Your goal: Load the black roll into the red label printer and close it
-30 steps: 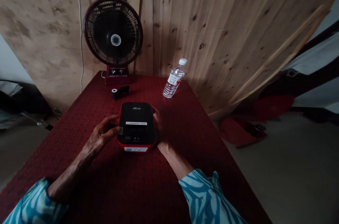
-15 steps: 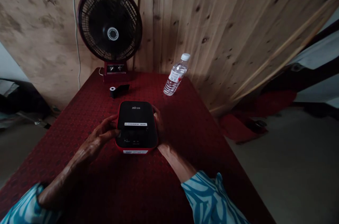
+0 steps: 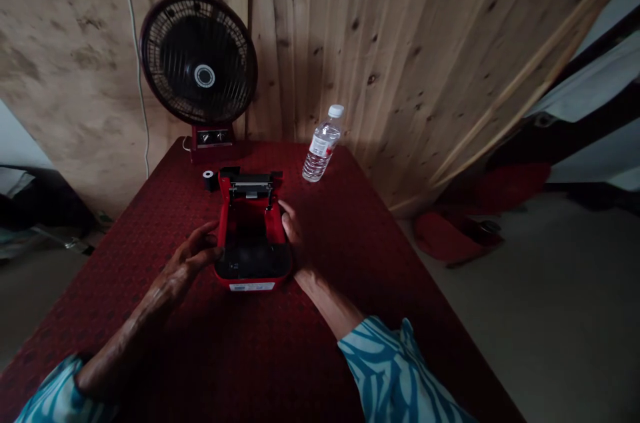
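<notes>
A red and black printer (image 3: 253,266) sits on the table with its lid (image 3: 251,186) swung up at the back, so that its red inner bay is exposed. My left hand (image 3: 187,260) holds the printer's left side, thumb and fingers pressed at the edge near the front panel. Along the right side lies my right hand (image 3: 295,236), its fingers round the casing; some of them are hidden. Just behind and left of the printer stands a small black roll (image 3: 209,180) with a white core, partly covered by the raised lid.
A clear water bottle (image 3: 320,146) with a white cap stands at the back right. The dark red fan (image 3: 204,75) is at the back left, against the wooden wall (image 3: 375,43). A red patterned cloth covers the table (image 3: 340,243). A red stool or chair (image 3: 450,236) is on the right.
The printer's lid has sprung from closed to open, tilting backward. Both hands have stayed at the printer's sides. My view has shifted slightly.
</notes>
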A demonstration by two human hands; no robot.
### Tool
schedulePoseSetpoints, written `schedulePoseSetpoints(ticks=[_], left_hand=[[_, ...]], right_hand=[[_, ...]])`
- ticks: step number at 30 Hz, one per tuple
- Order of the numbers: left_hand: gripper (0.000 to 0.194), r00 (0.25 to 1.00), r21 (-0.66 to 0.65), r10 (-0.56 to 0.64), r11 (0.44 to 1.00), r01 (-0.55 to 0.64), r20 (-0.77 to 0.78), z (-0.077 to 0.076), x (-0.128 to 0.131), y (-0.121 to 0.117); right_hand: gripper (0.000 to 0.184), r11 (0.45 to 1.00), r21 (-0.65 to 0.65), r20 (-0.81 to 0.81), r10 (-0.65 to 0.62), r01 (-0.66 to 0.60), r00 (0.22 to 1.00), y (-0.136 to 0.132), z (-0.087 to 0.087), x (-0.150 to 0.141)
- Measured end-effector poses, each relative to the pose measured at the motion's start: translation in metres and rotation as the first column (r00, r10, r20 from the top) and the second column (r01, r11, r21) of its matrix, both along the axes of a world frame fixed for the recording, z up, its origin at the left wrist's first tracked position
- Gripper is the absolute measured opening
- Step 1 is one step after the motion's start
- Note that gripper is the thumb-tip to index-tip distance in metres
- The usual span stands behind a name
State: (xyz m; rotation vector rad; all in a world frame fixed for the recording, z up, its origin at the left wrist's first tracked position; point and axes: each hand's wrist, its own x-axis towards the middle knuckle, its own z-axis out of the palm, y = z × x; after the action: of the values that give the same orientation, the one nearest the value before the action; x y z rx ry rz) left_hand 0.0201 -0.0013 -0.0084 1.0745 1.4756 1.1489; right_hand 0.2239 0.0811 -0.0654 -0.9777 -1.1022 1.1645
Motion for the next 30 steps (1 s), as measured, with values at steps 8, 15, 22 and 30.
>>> schedulePoseSetpoints(ticks=[8,15,22,30], left_hand=[[0.055,0.955,0.117,-0.081,0.986,0.118,-0.286,0.027,-0.006,0.002],[0.029,0.471,0.078,-0.276,0.793,0.604,-0.837,0.066,0.018,0.052],[0.022,0.156,-0.257,-0.452,0.720,0.644,-0.878,0.054,0.041,0.092],[0.023,0.228,-0.220,-0.520,0.662,0.716,-0.823,0.062,0.037,0.086]], right_hand=[[0.044,1.000,0.022,-0.017,0.021,-0.020,1.000,-0.002,0.006,0.000],[0.042,0.998,0.036,-0.125,0.063,-0.058,0.990,-0.002,0.007,-0.003],[0.037,0.997,0.045,-0.133,0.064,-0.059,0.989,0.001,0.006,-0.002],[0.037,0.997,0.049,-0.112,0.061,-0.056,0.992,-0.002,0.011,-0.001]])
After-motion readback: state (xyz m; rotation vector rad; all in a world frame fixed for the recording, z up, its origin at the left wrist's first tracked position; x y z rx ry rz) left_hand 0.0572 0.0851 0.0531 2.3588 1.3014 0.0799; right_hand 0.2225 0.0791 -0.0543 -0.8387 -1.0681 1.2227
